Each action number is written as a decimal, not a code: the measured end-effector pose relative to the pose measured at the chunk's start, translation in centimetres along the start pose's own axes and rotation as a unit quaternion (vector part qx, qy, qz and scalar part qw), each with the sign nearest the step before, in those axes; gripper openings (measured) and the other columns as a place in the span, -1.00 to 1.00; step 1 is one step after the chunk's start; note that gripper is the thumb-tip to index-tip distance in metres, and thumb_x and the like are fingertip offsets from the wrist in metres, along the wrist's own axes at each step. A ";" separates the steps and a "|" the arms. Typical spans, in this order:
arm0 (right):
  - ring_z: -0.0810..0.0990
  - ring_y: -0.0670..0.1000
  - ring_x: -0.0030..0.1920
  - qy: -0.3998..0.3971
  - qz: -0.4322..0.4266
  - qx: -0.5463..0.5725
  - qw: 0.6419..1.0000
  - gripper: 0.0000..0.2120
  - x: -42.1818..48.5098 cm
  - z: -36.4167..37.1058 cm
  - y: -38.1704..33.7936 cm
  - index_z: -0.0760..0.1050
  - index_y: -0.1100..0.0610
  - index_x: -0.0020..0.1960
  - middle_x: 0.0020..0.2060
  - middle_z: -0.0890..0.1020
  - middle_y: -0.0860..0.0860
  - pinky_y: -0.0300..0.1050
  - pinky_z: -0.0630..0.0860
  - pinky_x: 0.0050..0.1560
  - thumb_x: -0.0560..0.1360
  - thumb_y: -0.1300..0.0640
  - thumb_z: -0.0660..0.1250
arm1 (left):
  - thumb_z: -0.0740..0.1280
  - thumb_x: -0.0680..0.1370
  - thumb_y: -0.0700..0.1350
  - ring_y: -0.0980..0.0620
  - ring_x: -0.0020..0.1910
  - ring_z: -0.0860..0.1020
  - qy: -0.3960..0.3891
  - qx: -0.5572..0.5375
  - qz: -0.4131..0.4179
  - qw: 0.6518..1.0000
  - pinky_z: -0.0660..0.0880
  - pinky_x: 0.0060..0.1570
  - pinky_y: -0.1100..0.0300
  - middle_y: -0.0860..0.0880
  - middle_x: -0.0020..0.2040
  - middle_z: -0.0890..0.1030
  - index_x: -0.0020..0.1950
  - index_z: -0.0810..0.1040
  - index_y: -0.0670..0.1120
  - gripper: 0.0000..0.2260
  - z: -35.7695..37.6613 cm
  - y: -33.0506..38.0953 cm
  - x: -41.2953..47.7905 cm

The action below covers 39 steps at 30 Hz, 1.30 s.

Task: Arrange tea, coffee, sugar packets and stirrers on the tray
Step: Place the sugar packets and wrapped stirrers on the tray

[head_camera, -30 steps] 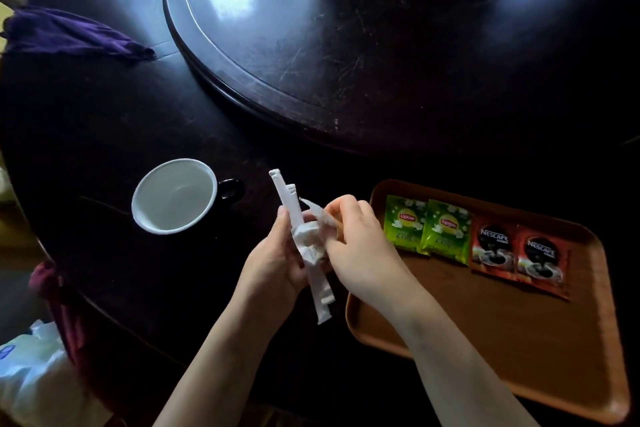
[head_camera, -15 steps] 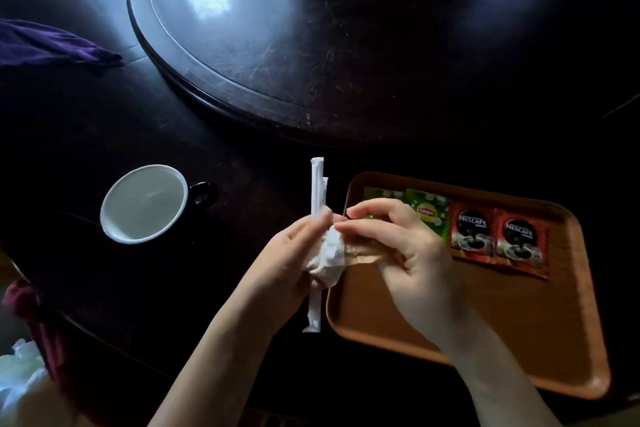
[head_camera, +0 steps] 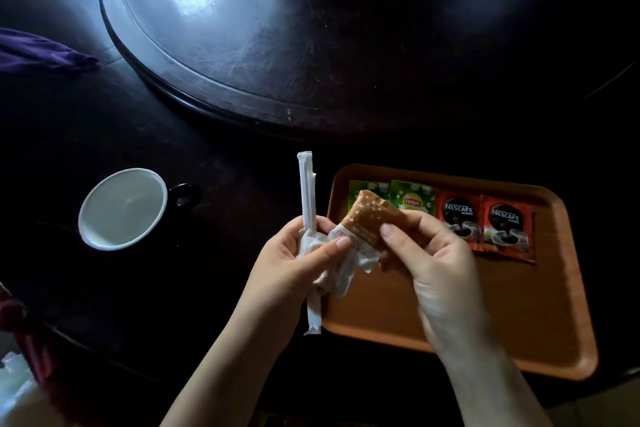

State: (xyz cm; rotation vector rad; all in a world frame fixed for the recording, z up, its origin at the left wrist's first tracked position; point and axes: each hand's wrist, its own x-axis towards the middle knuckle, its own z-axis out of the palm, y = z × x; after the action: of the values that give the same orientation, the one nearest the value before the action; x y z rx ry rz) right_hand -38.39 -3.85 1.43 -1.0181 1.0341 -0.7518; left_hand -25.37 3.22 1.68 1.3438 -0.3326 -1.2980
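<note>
An orange tray (head_camera: 519,315) lies on the dark table at the right. Along its far edge sit two green Lipton tea packets (head_camera: 414,198) and two red Nescafe coffee packets (head_camera: 485,222) in a row. My left hand (head_camera: 294,267) grips paper-wrapped white stirrers (head_camera: 306,191) that stand upright, together with white sugar packets (head_camera: 343,267). My right hand (head_camera: 429,253) pinches a brown sugar packet (head_camera: 374,218) above the tray's left end, partly hiding the left tea packet.
A black mug with a white inside (head_camera: 123,208) stands left of my hands. A large dark turntable (head_camera: 277,28) fills the table's middle. A purple cloth (head_camera: 41,52) lies at the far left. White plastic (head_camera: 14,381) shows at the bottom left.
My right hand has drawn a brown sugar packet out of the bundle in my left hand and lifted it over the tray's left end. The stirrers now stand upright.
</note>
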 end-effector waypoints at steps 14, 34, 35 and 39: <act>0.59 -0.14 -0.22 -0.161 -0.007 -0.372 0.914 -0.95 1.3 -2.1 -2.6 0.57 0.01 -0.19 -0.27 0.64 -0.07 -0.37 0.50 -0.23 0.42 0.15 0.37 | 0.44 0.35 -0.13 0.13 -0.35 0.59 0.030 0.142 0.051 0.988 0.48 -0.40 0.27 0.01 -0.32 0.65 -0.16 0.63 -0.05 -0.91 -1.0 0.3 0.4; 0.47 -0.05 -0.10 0.096 -0.111 -0.499 0.854 -0.74 -2.4 -0.7 6.3 0.46 0.10 0.03 -0.05 0.45 -0.01 -0.21 0.47 -0.13 0.37 0.16 0.42 | 0.24 0.48 -0.28 0.15 -0.36 0.63 0.079 -0.041 -0.031 0.996 0.54 -0.40 0.30 0.01 -0.31 0.68 -0.01 0.58 -0.14 -0.83 -3.9 0.2 1.2; 0.45 -0.03 -0.03 0.064 -0.128 -0.510 0.848 -0.69 -2.4 -0.9 6.5 0.46 0.10 0.07 -0.01 0.46 0.01 -0.18 0.48 -0.05 0.36 0.16 0.43 | 0.24 0.48 -0.29 0.14 -0.36 0.63 0.079 -0.044 -0.034 0.995 0.54 -0.40 0.29 0.01 -0.32 0.68 -0.01 0.58 -0.14 -0.83 -3.8 0.1 1.3; 0.41 0.02 0.08 -0.003 -0.134 -0.534 0.835 -0.64 -2.0 -1.2 7.0 0.45 0.07 0.12 0.05 0.45 0.02 -0.07 0.50 0.09 0.36 0.14 0.43 | 0.22 0.49 -0.30 0.13 -0.34 0.64 0.076 -0.041 -0.045 0.995 0.57 -0.34 0.29 0.01 -0.34 0.68 -0.01 0.58 -0.14 -0.82 -3.5 -0.1 1.5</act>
State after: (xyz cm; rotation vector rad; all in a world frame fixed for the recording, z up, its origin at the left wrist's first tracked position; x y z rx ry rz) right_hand -39.97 0.08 -4.59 -2.1582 1.3409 -0.3316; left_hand -22.05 3.87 -0.12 1.3907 -0.1142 -1.2611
